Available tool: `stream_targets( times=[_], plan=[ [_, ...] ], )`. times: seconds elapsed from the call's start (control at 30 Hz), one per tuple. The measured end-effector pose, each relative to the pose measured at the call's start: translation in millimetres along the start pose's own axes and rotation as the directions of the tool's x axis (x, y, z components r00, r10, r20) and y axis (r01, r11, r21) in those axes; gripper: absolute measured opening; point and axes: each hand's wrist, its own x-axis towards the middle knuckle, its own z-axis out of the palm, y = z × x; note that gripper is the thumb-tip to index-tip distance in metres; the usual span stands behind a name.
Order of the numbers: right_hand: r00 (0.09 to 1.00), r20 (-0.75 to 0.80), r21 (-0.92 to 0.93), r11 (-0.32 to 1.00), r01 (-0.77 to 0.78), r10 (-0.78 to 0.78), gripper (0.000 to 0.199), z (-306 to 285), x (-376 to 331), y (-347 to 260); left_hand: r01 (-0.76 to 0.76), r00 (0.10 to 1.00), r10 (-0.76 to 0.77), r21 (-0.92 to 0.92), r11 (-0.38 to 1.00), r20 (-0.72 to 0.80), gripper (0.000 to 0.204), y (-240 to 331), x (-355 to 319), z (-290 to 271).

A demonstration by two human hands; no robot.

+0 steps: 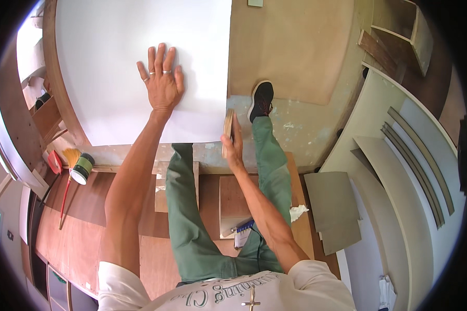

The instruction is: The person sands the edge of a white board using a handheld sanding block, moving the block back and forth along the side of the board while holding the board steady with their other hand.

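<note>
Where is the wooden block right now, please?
Near the middle of the head view, the wooden block is in the right hand, by the right edge of the white sheet, near its lower corner.

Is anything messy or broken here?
A crumpled white scrap by the right leg looks like litter, and the floor has patchy pale marks, like worn paint. The white sheet looks clean.

On my feed I count one left hand [163, 89], one right hand [235, 147], one white sheet [104, 78], one wood block [227, 136], one black shoe [263, 98], one brush [71, 156], one cross pendant [251, 299].
</note>
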Motion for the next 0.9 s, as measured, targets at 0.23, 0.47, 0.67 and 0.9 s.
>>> stream_targets(
  times=[0.23, 0.47, 0.67, 0.9],
  plan=[
    [0.982, 0.016, -0.010, 0.982, 0.188, -0.188, 0.086, 2.6, 54.0, -33.4, -0.013, 1.000, 0.013, -0.013, 1.000, -0.009, 0.057, 0.8, -4.7, -0.4],
    [0.990, -0.023, -0.069, 0.988, 0.135, -0.137, 0.086, 3.2, 20.0, -6.6, 0.006, 1.000, -0.006, 0.000, 1.000, 0.008, 0.057, 1.3, -1.6, 0.3],
    [0.965, -0.021, -0.092, 0.961, 0.259, -0.262, 0.085, 7.8, 36.0, -8.9, 0.000, 1.000, 0.000, 0.012, 1.000, 0.013, 0.057, 0.3, -2.1, -0.2],
    [0.974, -0.063, -0.084, 0.974, 0.211, -0.217, 0.082, 5.7, 26.2, 11.1, -0.003, 1.000, 0.003, 0.019, 1.000, -0.011, 0.055, 0.9, -1.7, 1.2]
  ],
)
